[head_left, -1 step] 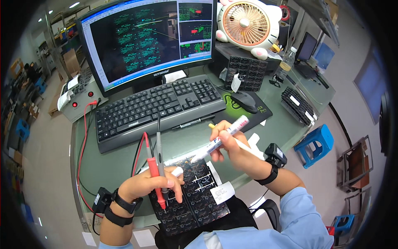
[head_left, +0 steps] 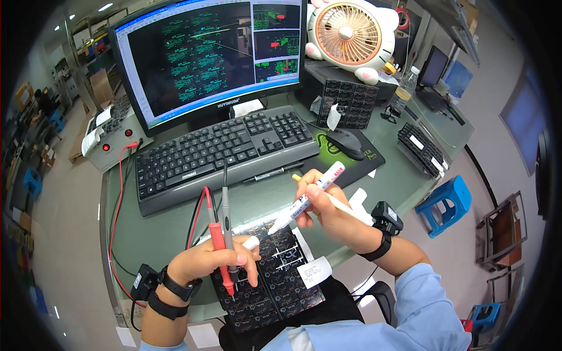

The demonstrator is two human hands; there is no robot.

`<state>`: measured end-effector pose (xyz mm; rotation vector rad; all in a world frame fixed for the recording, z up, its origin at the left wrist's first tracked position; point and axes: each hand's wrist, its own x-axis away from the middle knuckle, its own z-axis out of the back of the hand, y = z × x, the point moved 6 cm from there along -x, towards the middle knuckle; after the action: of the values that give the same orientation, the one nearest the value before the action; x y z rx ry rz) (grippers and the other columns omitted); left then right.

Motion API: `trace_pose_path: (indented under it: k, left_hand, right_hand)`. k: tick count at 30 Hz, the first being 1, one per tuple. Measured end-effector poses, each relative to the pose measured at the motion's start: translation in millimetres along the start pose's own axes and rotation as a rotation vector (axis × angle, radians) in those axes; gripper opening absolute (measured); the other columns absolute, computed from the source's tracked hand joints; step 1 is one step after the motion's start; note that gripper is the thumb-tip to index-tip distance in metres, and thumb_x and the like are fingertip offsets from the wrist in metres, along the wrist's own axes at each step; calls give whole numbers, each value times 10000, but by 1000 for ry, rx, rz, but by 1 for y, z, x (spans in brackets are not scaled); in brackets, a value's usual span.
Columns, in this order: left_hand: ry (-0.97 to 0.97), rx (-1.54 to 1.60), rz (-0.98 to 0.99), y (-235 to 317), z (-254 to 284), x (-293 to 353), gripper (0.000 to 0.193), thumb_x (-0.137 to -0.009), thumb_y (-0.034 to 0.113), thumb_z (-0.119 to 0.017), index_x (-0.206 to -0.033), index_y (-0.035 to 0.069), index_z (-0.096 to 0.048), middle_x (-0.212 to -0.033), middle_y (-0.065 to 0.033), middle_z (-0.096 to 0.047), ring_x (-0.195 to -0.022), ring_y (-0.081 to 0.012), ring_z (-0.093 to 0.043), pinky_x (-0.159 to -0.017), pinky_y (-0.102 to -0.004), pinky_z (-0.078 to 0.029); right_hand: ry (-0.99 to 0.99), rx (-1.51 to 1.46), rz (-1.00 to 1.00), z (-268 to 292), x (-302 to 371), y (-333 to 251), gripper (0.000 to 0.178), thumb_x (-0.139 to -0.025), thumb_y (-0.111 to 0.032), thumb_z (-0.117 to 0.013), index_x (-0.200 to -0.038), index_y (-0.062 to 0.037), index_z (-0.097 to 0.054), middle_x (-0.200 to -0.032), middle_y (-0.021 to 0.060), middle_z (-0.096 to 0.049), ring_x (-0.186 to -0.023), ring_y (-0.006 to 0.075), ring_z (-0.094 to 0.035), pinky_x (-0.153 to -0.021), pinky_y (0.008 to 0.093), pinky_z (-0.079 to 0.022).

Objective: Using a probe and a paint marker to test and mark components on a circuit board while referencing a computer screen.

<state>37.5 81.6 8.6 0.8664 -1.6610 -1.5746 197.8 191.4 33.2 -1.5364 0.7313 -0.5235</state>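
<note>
A black circuit board panel [head_left: 270, 295] leans at the desk's front edge, with white marks drawn on its upper part. My left hand [head_left: 211, 260] is closed on a red test probe [head_left: 216, 237] and a grey-and-black test probe [head_left: 225, 210], both pointing down at the panel; a white marker cap [head_left: 250, 243] sticks out of its fingers. In my right hand [head_left: 328, 205] is a white paint marker [head_left: 302, 203], its tip at the panel's upper edge; I cannot tell whether it touches. A thin white stick with a yellow end [head_left: 345, 209] also lies in that hand.
Beyond my hands are a keyboard [head_left: 225, 152], a monitor [head_left: 211, 52] and a mouse [head_left: 344, 143] on a mat. Another panel [head_left: 348, 102] stands below a fan [head_left: 345, 32]. More stacked boards [head_left: 418, 146] lie at right. A paper label [head_left: 314, 272] hangs on the held panel.
My right hand has shifted slightly left, and the paint marker's tip has come down a little toward the panel. My left hand and the probes stay where they were.
</note>
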Motion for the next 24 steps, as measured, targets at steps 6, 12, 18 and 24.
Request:
trace_pose_path:
  k: [6,12,18,24]
  left_hand:
    - [7,3,24,-1,0,2,483,-904,334,-466,-812,-62,-727,-808,-110,-598,-882,-233,-528,-1029,-456,-413]
    - [6,3,40,-4,1,0,466,-913,313,-464,-841,-68,-724,-849,-103,-597,-888,-224,-542,-1020,-446,-420]
    - [134,51,109,-10,7,3,418,-956,306,-457,-814,-2,-702,-806,-64,-668,-813,-154,-562,-817,-291,-420]
    - [77,104,45,-15,10,-5,477,-995,276,-383,-838,-67,-675,-863,-104,-582,-898,-212,-570,-978,-380,-455]
  right_hand:
    - [-155,22,14,-17,-6,7,282,-998,-350,-509,-976,-71,-476,-739,37,-596,-627,60,-545,-573,196,-436]
    - [-251,-8,-34,-31,-3,8,206,-955,-214,-624,-993,-63,-488,-772,28,-614,-676,56,-570,-586,197,-453]
    - [-166,-63,-62,-35,-5,22,211,-933,-180,-655,-987,-48,-499,-778,54,-634,-679,77,-599,-579,210,-476]
    - [-70,22,-44,-18,-17,22,193,-976,-226,-581,-970,-42,-526,-731,51,-620,-608,93,-593,-549,216,-494]
